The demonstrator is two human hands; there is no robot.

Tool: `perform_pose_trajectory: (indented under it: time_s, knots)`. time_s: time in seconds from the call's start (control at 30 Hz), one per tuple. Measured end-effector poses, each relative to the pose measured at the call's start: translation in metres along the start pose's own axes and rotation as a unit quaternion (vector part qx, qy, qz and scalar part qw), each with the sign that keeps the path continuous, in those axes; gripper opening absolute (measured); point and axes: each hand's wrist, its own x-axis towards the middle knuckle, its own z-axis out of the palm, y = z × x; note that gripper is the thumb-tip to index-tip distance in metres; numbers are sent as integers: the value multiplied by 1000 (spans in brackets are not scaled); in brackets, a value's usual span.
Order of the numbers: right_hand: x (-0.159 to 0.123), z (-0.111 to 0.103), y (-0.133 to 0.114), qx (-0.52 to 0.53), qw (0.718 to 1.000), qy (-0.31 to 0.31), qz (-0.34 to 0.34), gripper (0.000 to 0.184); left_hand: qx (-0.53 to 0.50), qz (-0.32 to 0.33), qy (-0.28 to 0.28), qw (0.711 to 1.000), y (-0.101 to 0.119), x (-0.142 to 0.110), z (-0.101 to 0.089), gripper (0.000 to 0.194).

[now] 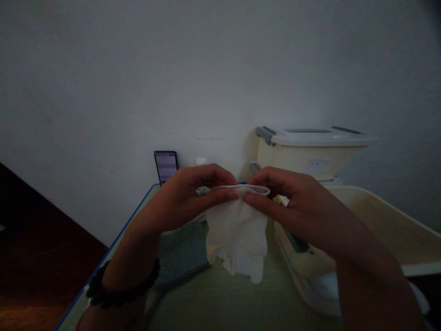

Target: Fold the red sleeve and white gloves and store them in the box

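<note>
A thin white disposable glove (237, 225) hangs in front of me, its rolled cuff at the top and its limp fingers pointing down. My left hand (196, 191) pinches the cuff from the left, thumb in front and fingers behind. From the right, my right hand (280, 191) pinches the same cuff close beside the other thumb. Behind the cuff, the fingertips of both hands are partly hidden. The glove hangs over the green table (220, 299).
A lit phone (166, 166) leans against the wall at the back left. Green knitted fabric (182, 250) lies under my left wrist. At the right stand a lidded storage box (292, 158) and an open cream bin (389, 220). The table's blue edge runs along the left.
</note>
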Motion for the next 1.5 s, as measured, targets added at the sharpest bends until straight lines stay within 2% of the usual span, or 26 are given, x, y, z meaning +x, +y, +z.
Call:
perform_pose_trajectory:
  time_s: [0.2, 0.47, 0.7, 0.9, 1.0, 1.13, 1.37, 1.5]
  knots:
    - [-1, 0, -2, -28, 1000, 2, 10, 16, 76, 6, -23, 997, 4, -2, -7, 8]
    - [0, -2, -1, -63, 998, -5, 13, 17, 125, -39, -82, 988, -1, -5, -19, 15]
    - [1, -3, -1, -96, 995, -23, -7, 17, 119, -32, -75, 990, 2, -6, -17, 11]
    - [-1, -2, 5, -88, 996, -3, 12, 16, 118, -39, -115, 986, -1, -7, -18, 11]
    - [-1, -2, 6, -84, 996, 1, 10, 10, 129, -38, -129, 983, -1, -8, -18, 12]
    - [-1, -3, 6, -72, 997, -23, 18, 10, 140, -41, -122, 982, -1, -7, -18, 11]
    - [-1, -4, 8, -61, 996, -41, 49, 12, 160, -51, -112, 979, -3, -7, -18, 9]
    - [0, -4, 8, -70, 996, -41, 44, 11, 176, -55, -111, 977, -5, -5, -16, 8]
